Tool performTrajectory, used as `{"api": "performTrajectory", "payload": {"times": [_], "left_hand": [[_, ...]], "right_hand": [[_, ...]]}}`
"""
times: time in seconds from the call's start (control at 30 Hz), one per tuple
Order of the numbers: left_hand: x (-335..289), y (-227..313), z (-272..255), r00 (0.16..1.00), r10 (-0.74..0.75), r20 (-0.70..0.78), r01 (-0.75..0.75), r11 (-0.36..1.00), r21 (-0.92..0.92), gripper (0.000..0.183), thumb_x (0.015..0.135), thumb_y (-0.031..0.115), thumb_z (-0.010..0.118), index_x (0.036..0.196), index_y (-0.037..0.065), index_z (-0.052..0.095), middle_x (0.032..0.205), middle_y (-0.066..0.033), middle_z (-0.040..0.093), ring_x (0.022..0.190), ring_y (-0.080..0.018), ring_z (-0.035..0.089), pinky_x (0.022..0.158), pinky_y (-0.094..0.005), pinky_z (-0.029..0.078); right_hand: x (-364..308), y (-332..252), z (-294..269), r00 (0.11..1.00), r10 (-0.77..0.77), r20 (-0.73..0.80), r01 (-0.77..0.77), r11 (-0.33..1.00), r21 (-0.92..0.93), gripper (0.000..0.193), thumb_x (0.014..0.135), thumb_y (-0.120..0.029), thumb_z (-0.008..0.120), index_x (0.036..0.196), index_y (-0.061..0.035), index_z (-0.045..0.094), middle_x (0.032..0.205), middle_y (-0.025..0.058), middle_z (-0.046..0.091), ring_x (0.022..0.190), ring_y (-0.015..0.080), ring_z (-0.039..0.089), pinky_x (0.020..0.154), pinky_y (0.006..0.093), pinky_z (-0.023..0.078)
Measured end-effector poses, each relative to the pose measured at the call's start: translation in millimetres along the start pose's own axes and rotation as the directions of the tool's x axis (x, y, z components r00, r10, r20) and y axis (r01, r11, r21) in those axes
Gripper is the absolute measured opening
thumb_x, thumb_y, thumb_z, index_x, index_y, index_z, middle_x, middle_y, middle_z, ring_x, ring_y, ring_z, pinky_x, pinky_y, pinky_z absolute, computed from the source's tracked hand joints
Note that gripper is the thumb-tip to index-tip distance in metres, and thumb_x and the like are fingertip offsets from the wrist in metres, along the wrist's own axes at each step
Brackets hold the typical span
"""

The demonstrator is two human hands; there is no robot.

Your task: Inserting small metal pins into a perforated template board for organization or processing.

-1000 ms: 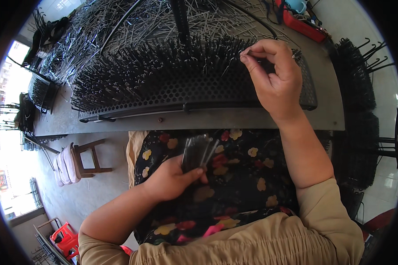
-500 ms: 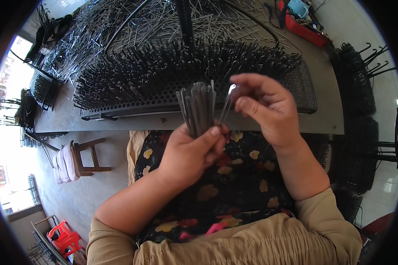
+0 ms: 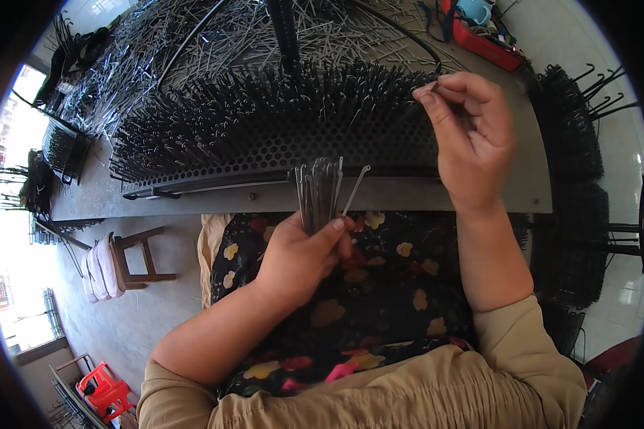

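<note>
Left hand (image 3: 304, 250) sits low over the lap, fingers wrapped shut round a bundle of thin grey metal pins (image 3: 319, 191). The bundle stands upright with tips fanned slightly above the fist, likely so single pins can be picked off the top; one pin leans out to the right of the rest. The bundle is just in front of the near edge of the grey surface (image 3: 408, 194), not touching it as far as I can tell.

Right hand (image 3: 472, 136) is raised at the right end of the black perforated metal plate (image 3: 286, 154). Thumb and forefinger are pinched narrow on one thin metal pin (image 3: 428, 89), held at the level of the pins already standing there. The plate is packed with upright dark pins in dense rows, a brush-like field. These crowd the pinch point, so access looks tight and comes from the right edge.

Beyond the plate lies a loose heap of silvery wire pieces (image 3: 179, 43), with a black cable running across it. A red tray (image 3: 483, 43) is at the far right, dark racks of hooked wires (image 3: 579, 143) stand to the right, a wooden stool with cloth (image 3: 125, 261) is on the floor to the left, and a red plastic stool (image 3: 104, 386) is lower left. A floral dark garment (image 3: 379, 300) covers the lap.
</note>
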State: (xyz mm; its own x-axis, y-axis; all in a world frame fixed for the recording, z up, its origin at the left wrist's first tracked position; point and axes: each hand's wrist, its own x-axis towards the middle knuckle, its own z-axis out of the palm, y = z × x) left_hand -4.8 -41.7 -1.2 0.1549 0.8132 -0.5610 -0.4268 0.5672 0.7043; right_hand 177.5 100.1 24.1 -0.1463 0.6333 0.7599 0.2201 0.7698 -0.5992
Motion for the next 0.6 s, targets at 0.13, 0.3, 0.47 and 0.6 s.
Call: {"api": "performTrajectory", "payload": {"times": [0.13, 0.3, 0.47, 0.6], "left_hand": [[-1.0, 0.9, 1.8, 0.999, 0.015, -0.048, -0.013, 0.999, 0.044, 0.013, 0.096, 0.013, 0.051, 0.1, 0.002, 0.056, 0.071, -0.0044, 0.055, 0.046, -0.0065, 0.036, 0.04, -0.0206, 0.025], [0.8, -0.7, 0.6, 0.998, 0.024, -0.052, -0.021, 0.998, 0.062, 0.013, 0.096, 0.012, 0.051, 0.1, 0.001, 0.056, 0.07, -0.0042, 0.055, 0.045, -0.0063, 0.035, 0.039, -0.0204, 0.025], [1.6, 2.7, -1.8, 0.999, -0.02, -0.032, 0.02, 1.0, -0.002, 0.013, 0.096, 0.012, 0.051, 0.1, 0.001, 0.055, 0.07, -0.0043, 0.054, 0.045, -0.006, 0.034, 0.039, -0.0203, 0.024], [-0.7, 1.1, -9.3, 0.994, -0.015, 0.106, 0.034, 0.983, -0.178, 0.015, 0.097, 0.014, 0.05, 0.102, 0.002, 0.057, 0.073, -0.0045, 0.055, 0.048, -0.0057, 0.036, 0.042, -0.0195, 0.027]], "right_hand": [[3.0, 0.5, 8.2, 0.993, -0.111, 0.033, 0.114, 0.989, -0.097, 0.021, 0.085, 0.009, 0.063, 0.103, 0.0027, 0.055, 0.092, 0.0092, 0.065, 0.087, 0.0122, 0.064, 0.079, 0.0238, 0.052], [7.3, 1.3, 12.8, 0.983, -0.13, 0.129, 0.161, 0.948, -0.274, 0.016, 0.079, 0.005, 0.07, 0.091, -0.002, 0.063, 0.088, 0.0067, 0.066, 0.08, 0.0145, 0.062, 0.072, 0.0237, 0.05], [5.7, -0.1, 11.3, 0.931, -0.256, 0.261, 0.352, 0.821, -0.45, 0.014, 0.079, 0.002, 0.071, 0.09, -0.0044, 0.065, 0.088, 0.0061, 0.066, 0.083, 0.0142, 0.06, 0.071, 0.0216, 0.047], [-28.6, -24.0, 19.7, 0.892, 0.378, 0.247, -0.437, 0.861, 0.261, 0.017, 0.084, -0.001, 0.066, 0.101, -0.0021, 0.063, 0.088, 0.0063, 0.067, 0.083, 0.0101, 0.061, 0.067, 0.0182, 0.046]]}}
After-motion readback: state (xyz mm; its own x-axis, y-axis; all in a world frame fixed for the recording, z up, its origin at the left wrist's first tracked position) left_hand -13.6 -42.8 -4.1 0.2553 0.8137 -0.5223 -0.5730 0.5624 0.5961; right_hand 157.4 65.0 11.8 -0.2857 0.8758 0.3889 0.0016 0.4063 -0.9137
